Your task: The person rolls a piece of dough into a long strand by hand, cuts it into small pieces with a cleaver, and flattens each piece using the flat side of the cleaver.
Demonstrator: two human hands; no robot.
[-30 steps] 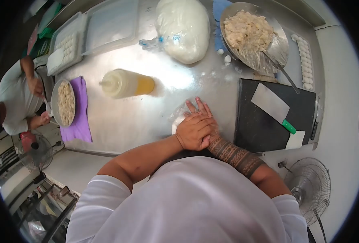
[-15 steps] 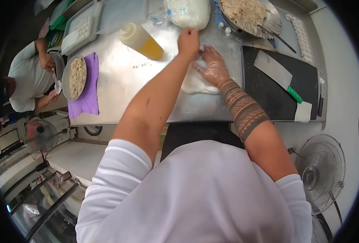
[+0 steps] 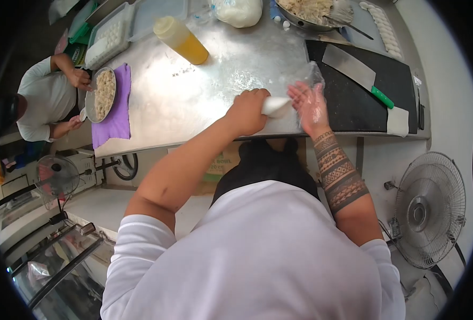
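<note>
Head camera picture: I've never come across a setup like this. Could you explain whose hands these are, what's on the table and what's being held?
There is no machine here: a person works with two bare hands, and the view comes from one camera worn on their head, looking forward and down. The left hand grips a white lump, apparently dough. The right hand is open beside it, with clear plastic on or around it; whether it touches the lump is hard to tell. On the metal table are a bottle of yellow liquid, a purple cloth and a black board with a cleaver on it. Another person works at the left.
</note>
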